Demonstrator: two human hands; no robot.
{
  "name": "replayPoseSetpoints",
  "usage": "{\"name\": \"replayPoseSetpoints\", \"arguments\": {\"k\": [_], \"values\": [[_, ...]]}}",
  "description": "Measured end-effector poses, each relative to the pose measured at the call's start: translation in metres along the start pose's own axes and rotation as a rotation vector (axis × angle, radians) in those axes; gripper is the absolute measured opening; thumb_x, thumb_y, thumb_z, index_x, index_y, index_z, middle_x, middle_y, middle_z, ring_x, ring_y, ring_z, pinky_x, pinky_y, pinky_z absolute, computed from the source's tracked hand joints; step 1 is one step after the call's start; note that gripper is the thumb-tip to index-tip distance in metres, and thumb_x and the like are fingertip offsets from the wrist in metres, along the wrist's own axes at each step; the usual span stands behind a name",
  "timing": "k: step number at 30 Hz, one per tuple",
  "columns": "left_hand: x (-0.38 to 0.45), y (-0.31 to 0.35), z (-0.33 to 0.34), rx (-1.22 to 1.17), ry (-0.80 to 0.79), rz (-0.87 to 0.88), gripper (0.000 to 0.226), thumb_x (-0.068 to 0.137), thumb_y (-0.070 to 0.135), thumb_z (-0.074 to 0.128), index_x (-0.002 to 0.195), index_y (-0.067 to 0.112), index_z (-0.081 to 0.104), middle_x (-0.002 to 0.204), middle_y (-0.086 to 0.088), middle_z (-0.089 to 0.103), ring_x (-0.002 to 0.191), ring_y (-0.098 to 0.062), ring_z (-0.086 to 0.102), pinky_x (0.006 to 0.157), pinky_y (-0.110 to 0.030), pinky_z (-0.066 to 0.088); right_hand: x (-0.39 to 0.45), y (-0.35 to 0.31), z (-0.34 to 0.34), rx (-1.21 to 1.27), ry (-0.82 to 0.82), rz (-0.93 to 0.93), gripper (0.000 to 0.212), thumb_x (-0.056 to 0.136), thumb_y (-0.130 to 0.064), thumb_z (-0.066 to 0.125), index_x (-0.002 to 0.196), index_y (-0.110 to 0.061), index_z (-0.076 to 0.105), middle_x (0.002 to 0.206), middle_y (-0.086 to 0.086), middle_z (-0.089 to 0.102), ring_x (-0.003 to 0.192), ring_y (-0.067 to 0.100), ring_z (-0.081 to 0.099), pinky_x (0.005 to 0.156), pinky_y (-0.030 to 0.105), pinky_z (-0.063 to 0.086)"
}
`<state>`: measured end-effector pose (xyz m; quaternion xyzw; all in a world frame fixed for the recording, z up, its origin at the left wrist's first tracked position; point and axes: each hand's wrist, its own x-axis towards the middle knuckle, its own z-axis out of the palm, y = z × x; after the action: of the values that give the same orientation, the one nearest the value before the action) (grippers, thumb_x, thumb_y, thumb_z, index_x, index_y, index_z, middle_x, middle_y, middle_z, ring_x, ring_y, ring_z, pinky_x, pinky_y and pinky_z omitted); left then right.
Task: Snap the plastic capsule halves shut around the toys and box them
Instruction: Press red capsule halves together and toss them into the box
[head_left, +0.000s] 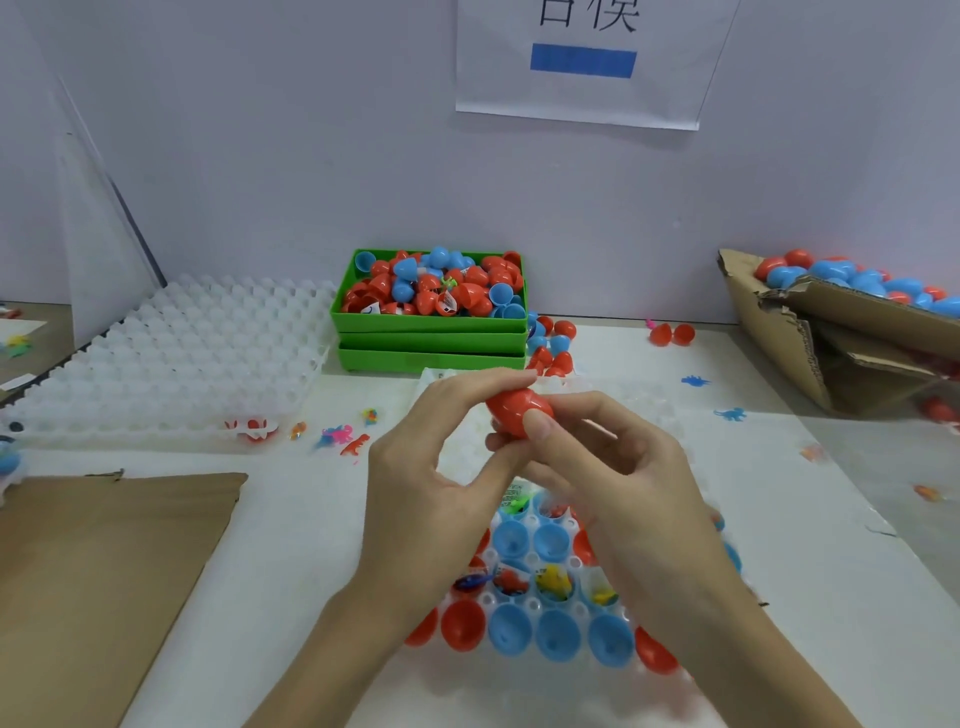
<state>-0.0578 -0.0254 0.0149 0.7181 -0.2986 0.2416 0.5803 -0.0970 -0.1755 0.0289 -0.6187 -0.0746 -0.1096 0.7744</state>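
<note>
Red capsule held in both hands above the tray; closure step judged in progress.

The left hand (441, 467) pinches the red capsule (519, 410) with fingers over its top and thumb below; the right hand (613, 467) grips its near end, thumb pressed on the shell. The capsule sits mid-air over the white tray (524, 564), where open blue and red halves stand, some holding small toys. Whether the seam is fully shut cannot be told. Judgement: a thin, hollow, light shell, smooth and likely slippery; stiff enough to click but may flex or pop apart if squeezed on its sides. Best held at the two domed ends, pressing along the axis. The cardboard box (810, 332) of finished capsules lies well apart to the right.
</note>
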Motion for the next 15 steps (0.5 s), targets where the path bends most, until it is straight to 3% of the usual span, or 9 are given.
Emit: {"name": "replayPoseSetpoints", "arguments": {"k": [5, 12, 15], "values": [[0.003, 0.004, -0.006, -0.068, -0.02, -0.035, 0.043, 0.087, 0.018, 0.081, 0.128, 0.024, 0.071, 0.126, 0.016, 0.072, 0.129, -0.009, 0.063, 0.104, -0.015, 0.045, 0.004, 0.0, -0.003, 0.465, -0.263, 0.267, 0.044, 0.102, -0.034, 0.063, 0.131, -0.001, 0.067, 0.14, 0.023, 0.062, 0.135, 0.031, 0.058, 0.107, 0.038, 0.051], [0.001, 0.007, -0.002, -0.105, -0.061, 0.026, 0.039, 0.09, 0.019, 0.075, 0.128, 0.015, 0.07, 0.126, 0.011, 0.072, 0.129, -0.015, 0.063, 0.104, -0.02, 0.049, 0.005, 0.011, -0.002, 0.742, -0.327, 0.385, 0.041, 0.096, -0.032, 0.071, 0.121, 0.001, 0.072, 0.118, 0.015, 0.071, 0.119, 0.022, 0.067, 0.101, 0.03, 0.053], [0.001, 0.005, 0.0, -0.083, -0.046, 0.048, 0.035, 0.09, 0.016, 0.075, 0.125, 0.01, 0.072, 0.122, 0.006, 0.073, 0.123, -0.017, 0.066, 0.102, -0.023, 0.052, 0.004, 0.015, 0.0, 0.749, -0.304, 0.369, 0.038, 0.096, -0.033, 0.071, 0.117, -0.001, 0.074, 0.114, 0.012, 0.071, 0.113, 0.02, 0.068, 0.1, 0.029, 0.053]]}}
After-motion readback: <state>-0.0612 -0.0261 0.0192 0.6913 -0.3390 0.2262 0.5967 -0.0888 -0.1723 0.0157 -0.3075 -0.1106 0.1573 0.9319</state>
